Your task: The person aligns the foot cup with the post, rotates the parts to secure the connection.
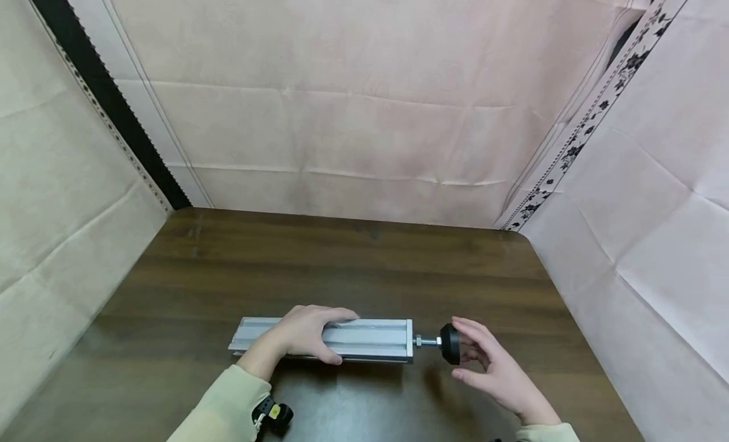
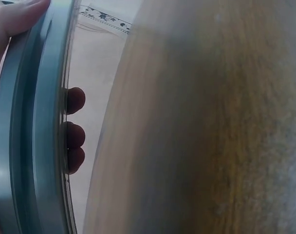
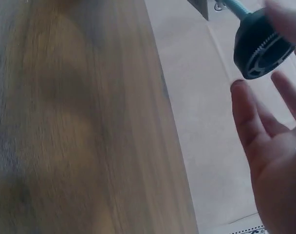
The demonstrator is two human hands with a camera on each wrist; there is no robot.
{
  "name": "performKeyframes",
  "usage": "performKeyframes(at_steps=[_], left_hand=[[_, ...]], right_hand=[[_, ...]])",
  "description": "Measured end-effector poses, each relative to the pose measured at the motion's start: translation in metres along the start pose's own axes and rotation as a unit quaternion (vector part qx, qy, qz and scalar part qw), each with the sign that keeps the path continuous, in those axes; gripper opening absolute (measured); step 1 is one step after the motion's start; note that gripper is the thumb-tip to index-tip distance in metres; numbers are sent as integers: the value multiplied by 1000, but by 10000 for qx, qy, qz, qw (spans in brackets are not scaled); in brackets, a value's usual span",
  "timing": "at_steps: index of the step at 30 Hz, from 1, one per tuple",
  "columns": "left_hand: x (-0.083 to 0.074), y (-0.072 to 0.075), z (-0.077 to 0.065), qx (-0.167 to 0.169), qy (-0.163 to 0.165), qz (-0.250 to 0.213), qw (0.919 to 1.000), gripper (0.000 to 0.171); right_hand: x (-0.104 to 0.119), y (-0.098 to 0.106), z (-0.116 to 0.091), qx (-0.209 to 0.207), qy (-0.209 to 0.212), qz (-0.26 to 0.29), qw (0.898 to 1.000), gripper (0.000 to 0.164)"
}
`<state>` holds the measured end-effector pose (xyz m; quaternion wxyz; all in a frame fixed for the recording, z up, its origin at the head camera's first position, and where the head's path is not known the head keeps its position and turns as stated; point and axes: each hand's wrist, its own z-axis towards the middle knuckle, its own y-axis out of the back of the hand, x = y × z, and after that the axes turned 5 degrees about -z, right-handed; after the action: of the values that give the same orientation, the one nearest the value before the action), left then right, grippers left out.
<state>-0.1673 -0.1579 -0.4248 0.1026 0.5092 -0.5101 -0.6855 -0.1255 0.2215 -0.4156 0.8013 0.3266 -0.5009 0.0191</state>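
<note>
My left hand (image 1: 310, 333) grips a silver aluminium profile (image 1: 376, 339) from above, thumb on the near side. In the left wrist view its fingertips (image 2: 75, 135) show past the far edge of the grooved profile (image 2: 24, 136). A threaded bolt with a nut (image 1: 426, 341) sticks out of the profile's right end and carries a black levelling foot (image 1: 450, 344). Around that foot's outer face my right hand (image 1: 492, 369) is spread, index finger near its top and thumb below it. The right wrist view shows the foot's hollow, toothed underside (image 3: 267, 53), with a gap to the lower fingertip (image 3: 239, 87).
A brown wood-grain table (image 1: 342, 265) lies beneath the hands. Pale cloth panels (image 1: 342, 125) enclose it at the back and both sides, with a floral-patterned strip (image 1: 598, 113) at the right corner. A dark device (image 1: 276, 413) is strapped to the left wrist.
</note>
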Motion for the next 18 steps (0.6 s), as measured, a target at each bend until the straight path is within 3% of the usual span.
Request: performKeyframes(at_steps=[2,7,9,12,16,18], left_hand=[[0,-2,-1,-27,-20,0,10000,71],[0,-2,0,-139,-100,111,9998,71],[0,-1,1,-144,-99,160,9997,71],[-1,0,1,-101,-71,157,9998,72],[-4,1,1,-33,-21,88,10000,73],[-5,2,1,-20,21,82,10000,73]], right_hand=[[1,-2,0,-39,-229,-11,9997,70],[6,-3,5,-330,-1286,-113,9911,53],[7,-2,7,-379,-1403,-144,9893,46],[7,-1,7,-412,-1229,-54,9915,49],[4,4,1,-268,-399,-44,9988,73],[4,5,-1,-138,-155,-44,9998,76]])
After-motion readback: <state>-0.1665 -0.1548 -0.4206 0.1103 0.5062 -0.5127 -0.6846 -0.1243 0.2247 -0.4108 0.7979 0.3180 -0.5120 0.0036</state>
